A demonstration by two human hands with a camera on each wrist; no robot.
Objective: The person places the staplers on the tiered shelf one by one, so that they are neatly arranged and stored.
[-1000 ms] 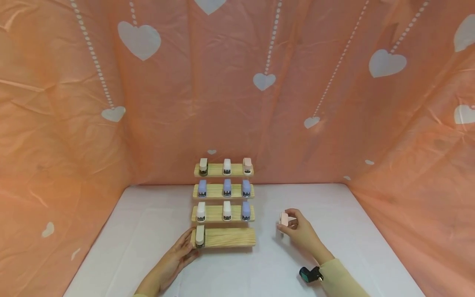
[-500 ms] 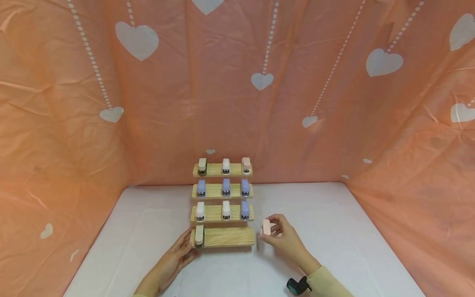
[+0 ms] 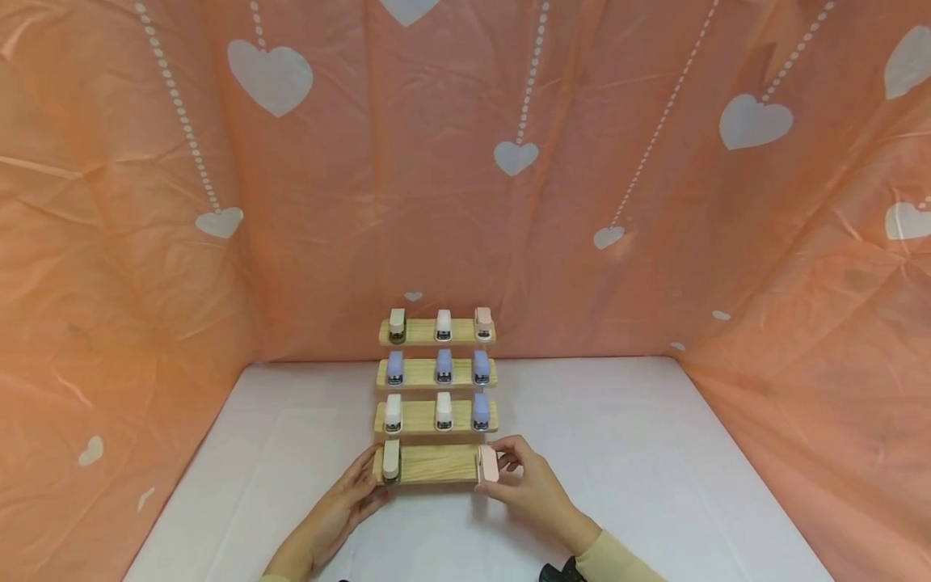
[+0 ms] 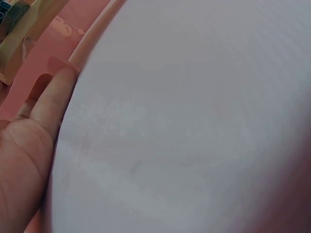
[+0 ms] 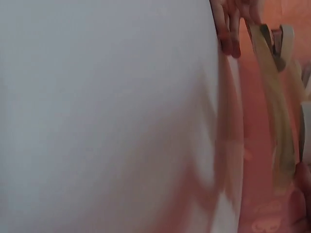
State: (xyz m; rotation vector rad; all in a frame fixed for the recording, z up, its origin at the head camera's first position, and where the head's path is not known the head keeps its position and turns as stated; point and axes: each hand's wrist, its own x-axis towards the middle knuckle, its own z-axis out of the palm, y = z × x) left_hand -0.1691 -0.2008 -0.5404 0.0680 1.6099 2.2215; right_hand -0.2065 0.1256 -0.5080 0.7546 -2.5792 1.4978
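Note:
A four-tier wooden rack stands mid-table, holding mini staplers. My left hand grips the left end of its lowest shelf, beside a beige stapler. Thumb and fingers of my right hand pinch a pink mini stapler at the right end of that shelf. Whether its base touches the wood is hard to tell. In the left wrist view, part of my left hand shows below the rack. The right wrist view catches the lowest shelf edge-on, with the right fingers mostly cut off.
White, lilac, beige and pink staplers occupy the upper shelves. A white cloth covers the table. Orange sheeting with hearts encloses the back and sides. A dark object lies near the right sleeve.
My right hand has carried the pink stapler leftward, from beside the rack to the lowest shelf's right end. The left hand has stayed at the shelf's left end.

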